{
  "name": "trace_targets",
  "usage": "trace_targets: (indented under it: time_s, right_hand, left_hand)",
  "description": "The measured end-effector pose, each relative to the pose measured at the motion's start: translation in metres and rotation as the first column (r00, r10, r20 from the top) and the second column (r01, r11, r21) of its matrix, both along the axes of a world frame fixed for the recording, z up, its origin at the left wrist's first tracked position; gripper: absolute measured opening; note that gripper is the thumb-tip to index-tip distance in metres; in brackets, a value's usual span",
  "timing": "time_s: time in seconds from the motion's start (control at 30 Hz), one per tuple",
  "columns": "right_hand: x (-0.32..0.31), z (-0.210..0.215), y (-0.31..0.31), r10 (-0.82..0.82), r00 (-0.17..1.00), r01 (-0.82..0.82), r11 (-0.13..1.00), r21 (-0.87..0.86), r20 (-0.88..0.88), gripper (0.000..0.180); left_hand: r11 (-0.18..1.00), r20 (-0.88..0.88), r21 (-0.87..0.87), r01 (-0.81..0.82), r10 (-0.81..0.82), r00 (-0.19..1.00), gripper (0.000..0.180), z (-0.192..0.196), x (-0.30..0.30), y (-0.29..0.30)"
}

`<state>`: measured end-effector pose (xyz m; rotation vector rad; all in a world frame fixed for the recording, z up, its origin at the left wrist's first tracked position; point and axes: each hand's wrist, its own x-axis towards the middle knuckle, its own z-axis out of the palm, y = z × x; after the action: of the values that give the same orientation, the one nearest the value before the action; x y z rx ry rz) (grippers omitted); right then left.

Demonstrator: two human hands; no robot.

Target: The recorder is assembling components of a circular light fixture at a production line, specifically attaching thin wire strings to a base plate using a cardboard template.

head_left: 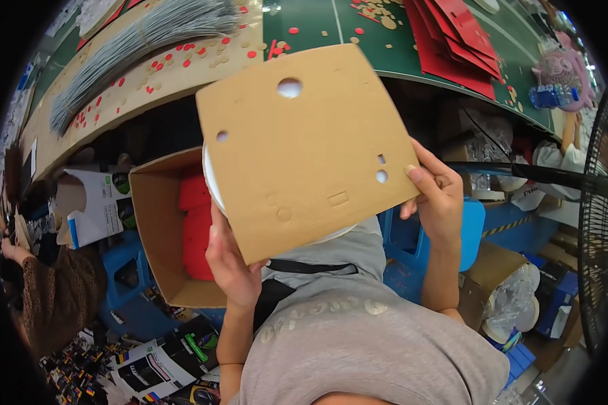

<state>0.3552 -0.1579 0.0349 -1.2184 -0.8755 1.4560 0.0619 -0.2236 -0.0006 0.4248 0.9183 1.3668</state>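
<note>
A square tan cardboard sheet [304,148] is held up in front of my body, tilted, with several round and rectangular holes or pressed outlines in it. Behind it, a white rounded edge [213,179] shows at the left and bottom; the rest of that white thing is hidden. My left hand [235,266] grips the sheet near its lower left corner, some fingers out of sight behind it. At the lower right edge, my right hand [439,196] pinches the sheet with the thumb on the front face.
An open cardboard box [157,223] with red sheets [197,229] stands left. Ahead, the table [304,30] carries a grey wire bundle [142,50], red folded pieces [452,44] and scattered cut-outs. A black fan [598,216] is at the right, a blue stool [475,229] beside me, another person's sleeve [64,297] far left.
</note>
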Motion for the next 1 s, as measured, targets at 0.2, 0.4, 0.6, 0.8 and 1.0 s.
trace_targets:
  time_s: [0.2,0.4,0.6,0.8,1.0]
  right_hand:
    - [-0.007,0.005,-0.002,0.151,0.976,-0.152,0.988,-0.004,0.159,0.062]
    - [-0.011,0.006,-0.003,0.178,0.956,-0.189,0.982,0.025,0.233,0.064]
    - [-0.008,0.004,-0.002,0.191,0.953,-0.209,0.976,0.054,0.235,0.062]
    - [-0.013,0.001,-0.006,0.125,0.95,-0.184,0.965,0.188,0.286,0.053]
    - [-0.013,0.012,0.008,-0.029,0.574,-0.412,0.854,0.319,0.818,0.046]
  left_hand:
    - [0.997,-0.136,-0.052,-0.065,0.057,0.989,0.078,-0.008,-0.004,-0.017]
    - [0.994,-0.344,-0.104,-0.015,-0.022,0.939,0.072,0.022,0.002,-0.004]
    - [0.983,-0.379,-0.183,-0.025,-0.047,0.924,0.069,0.035,0.002,0.01]
    - [0.969,-0.35,-0.244,0.044,-0.131,0.928,0.069,0.04,-0.007,0.013]
    - [0.962,-0.338,-0.249,0.113,-0.196,0.921,0.07,0.042,-0.013,0.016]
